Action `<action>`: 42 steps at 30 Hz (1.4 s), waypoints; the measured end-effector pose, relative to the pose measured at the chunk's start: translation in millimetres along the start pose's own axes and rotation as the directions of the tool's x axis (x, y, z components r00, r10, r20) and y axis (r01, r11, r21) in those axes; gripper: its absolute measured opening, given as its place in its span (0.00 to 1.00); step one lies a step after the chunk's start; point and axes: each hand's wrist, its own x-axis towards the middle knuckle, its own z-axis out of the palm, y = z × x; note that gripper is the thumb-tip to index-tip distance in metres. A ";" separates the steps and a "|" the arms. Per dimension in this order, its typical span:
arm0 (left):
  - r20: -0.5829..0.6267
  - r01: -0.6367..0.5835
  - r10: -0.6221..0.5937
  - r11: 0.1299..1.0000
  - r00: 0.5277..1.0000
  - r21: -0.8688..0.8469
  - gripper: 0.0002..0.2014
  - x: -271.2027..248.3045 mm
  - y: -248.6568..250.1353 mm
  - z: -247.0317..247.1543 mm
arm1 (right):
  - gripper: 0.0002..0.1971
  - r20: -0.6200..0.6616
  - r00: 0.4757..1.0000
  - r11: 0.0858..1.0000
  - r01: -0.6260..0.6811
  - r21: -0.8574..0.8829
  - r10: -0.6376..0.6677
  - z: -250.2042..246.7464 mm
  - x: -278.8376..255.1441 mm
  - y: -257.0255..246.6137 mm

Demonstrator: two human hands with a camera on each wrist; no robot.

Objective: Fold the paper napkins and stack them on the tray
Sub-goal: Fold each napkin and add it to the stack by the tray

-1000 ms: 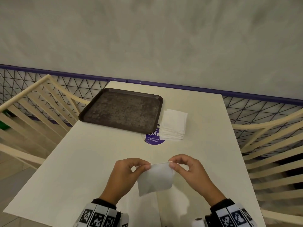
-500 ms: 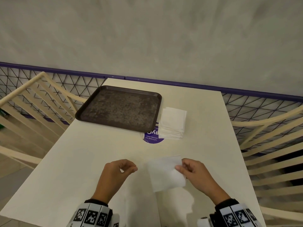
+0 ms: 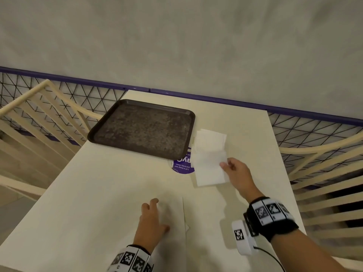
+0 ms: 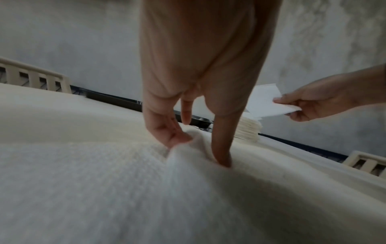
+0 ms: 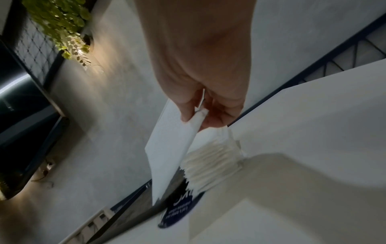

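Note:
A dark brown tray point(image 3: 141, 130) sits at the table's far left with nothing on it. Just right of it stands a stack of white napkins point(image 3: 211, 138) point(image 5: 211, 165). My right hand point(image 3: 225, 165) point(image 5: 195, 117) pinches one white napkin point(image 3: 208, 169) point(image 5: 169, 148) by its right edge and holds it just above the near side of the stack. A larger flat napkin point(image 3: 174, 218) point(image 4: 104, 181) lies at the table's near edge. My left hand point(image 3: 160, 214) point(image 4: 200, 147) is on it, thumb and forefinger gathering a raised ridge of paper between them.
A round purple sticker point(image 3: 181, 165) is on the cream table point(image 3: 98, 193), between tray and stack. Cream slatted chairs point(image 3: 39, 114) stand to the left and right. A black mesh railing with a purple rail point(image 3: 294, 112) and a grey wall run behind.
My left hand let go of the napkin both hands held and dropped onto the flat napkin near the table edge. My right hand carried the held napkin forward to the stack.

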 end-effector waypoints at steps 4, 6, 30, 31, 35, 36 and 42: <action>-0.004 -0.001 0.001 0.996 1.000 -0.085 0.38 2.9 -2.7 -6.9 | 0.15 -0.139 0.986 0.993 -0.078 0.092 0.091 2.8 53.4 -2.0; -0.013 0.008 -0.010 0.994 1.000 -0.113 0.38 4.3 -5.2 -11.2 | 0.17 -0.168 0.976 0.985 -0.115 0.129 0.136 4.3 73.8 -3.3; -0.099 -0.229 0.207 0.859 0.973 -0.458 0.25 -2.1 43.9 -58.2 | 0.18 0.414 0.909 0.998 -0.068 0.017 0.055 19.9 -22.6 -45.5; -0.114 -0.252 0.225 0.848 0.968 -0.467 0.24 -4.5 48.6 -59.0 | 0.18 0.514 0.858 0.997 -0.061 0.047 0.028 21.3 -35.4 -47.4; -0.155 -0.294 0.250 0.805 0.956 -0.515 0.24 -14.0 60.9 -60.0 | 0.06 0.594 0.800 0.979 -0.045 0.197 -0.083 30.4 -64.5 -44.9; -0.155 -0.299 0.256 0.798 0.954 -0.524 0.25 -16.0 62.3 -60.3 | 0.05 0.579 0.809 0.970 -0.054 0.237 -0.097 32.8 -67.7 -43.5; -0.136 -0.211 0.164 0.816 0.977 -0.538 0.32 -22.5 64.1 -65.3 | 0.09 0.466 0.877 0.939 -0.051 0.340 -0.121 24.7 -79.1 -44.1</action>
